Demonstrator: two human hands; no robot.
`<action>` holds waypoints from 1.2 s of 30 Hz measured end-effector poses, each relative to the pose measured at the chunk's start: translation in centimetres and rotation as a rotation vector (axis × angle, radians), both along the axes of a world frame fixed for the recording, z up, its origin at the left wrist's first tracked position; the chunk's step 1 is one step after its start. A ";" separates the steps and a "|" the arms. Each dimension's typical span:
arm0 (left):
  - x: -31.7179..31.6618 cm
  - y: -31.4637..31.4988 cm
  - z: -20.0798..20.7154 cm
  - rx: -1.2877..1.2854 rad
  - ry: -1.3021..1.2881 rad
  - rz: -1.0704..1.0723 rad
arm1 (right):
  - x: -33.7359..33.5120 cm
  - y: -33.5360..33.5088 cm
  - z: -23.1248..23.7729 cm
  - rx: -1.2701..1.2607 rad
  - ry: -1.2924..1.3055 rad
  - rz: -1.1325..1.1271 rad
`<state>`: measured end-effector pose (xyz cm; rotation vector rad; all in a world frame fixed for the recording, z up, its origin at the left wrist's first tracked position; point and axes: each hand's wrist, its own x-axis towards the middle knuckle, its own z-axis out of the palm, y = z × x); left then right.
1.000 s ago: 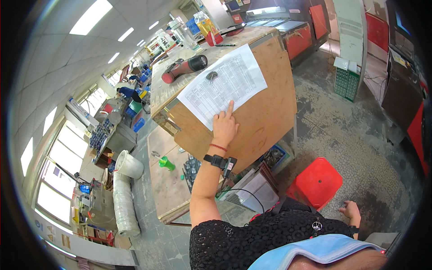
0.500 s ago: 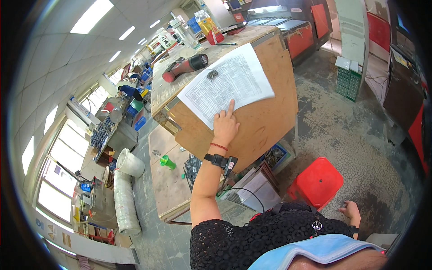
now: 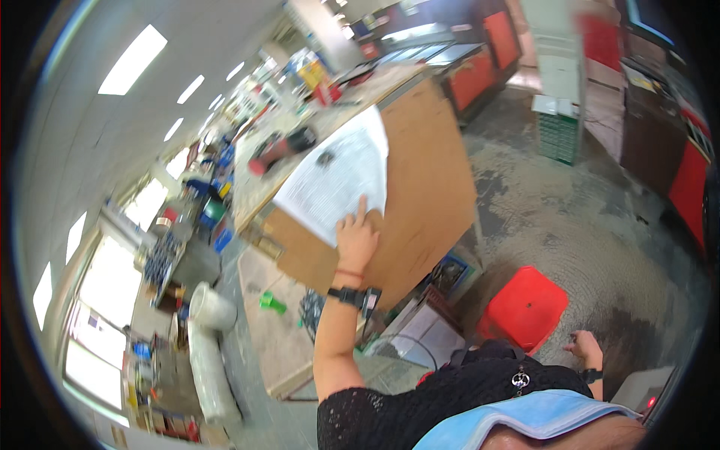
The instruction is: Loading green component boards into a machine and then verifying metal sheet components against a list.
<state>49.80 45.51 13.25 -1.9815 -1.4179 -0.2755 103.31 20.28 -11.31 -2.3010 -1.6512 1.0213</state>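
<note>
My left hand (image 3: pixel 357 238) rests on the lower right edge of a printed paper sheet (image 3: pixel 334 184), index finger stretched out onto it and the other fingers loosely bent. It holds nothing. The sheet lies partly over a tan wooden board (image 3: pixel 420 157), and its right side looks bent. On the sheet sits a small dark object (image 3: pixel 325 158), too blurred to name. Beside the paper lies a red and black hand tool (image 3: pixel 281 150). Low at the right, my right hand (image 3: pixel 583 346) hangs free near a red stool (image 3: pixel 526 309), fingers apart and nothing in them.
A lower wooden table (image 3: pixel 281 352) carries a green object (image 3: pixel 272 302) and dark parts. Left of it stand a white bucket (image 3: pixel 212 306) and a long wrapped roll (image 3: pixel 214 375). A green crate stack (image 3: pixel 556 135) stands at the far right, and a yellow and red package (image 3: pixel 315 79) at the back.
The view has turned, so the bench, sheet and left hand appear farther left and lower. The sheet's right part now looks more bent. The left index finger still points onto the sheet.
</note>
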 end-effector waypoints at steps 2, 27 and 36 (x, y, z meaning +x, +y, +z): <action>0.2 -0.8 -0.1 -0.078 0.006 0.099 | 0.5 -0.3 -2.0 0.041 -0.077 0.146; -0.8 -4.1 -36.8 -1.402 -0.265 -0.071 | -1.8 -8.5 -0.8 -0.258 -0.025 -0.143; 0.7 -1.8 -42.0 -1.526 -0.390 -0.240 | -4.1 -9.7 1.2 -0.288 -0.128 -0.219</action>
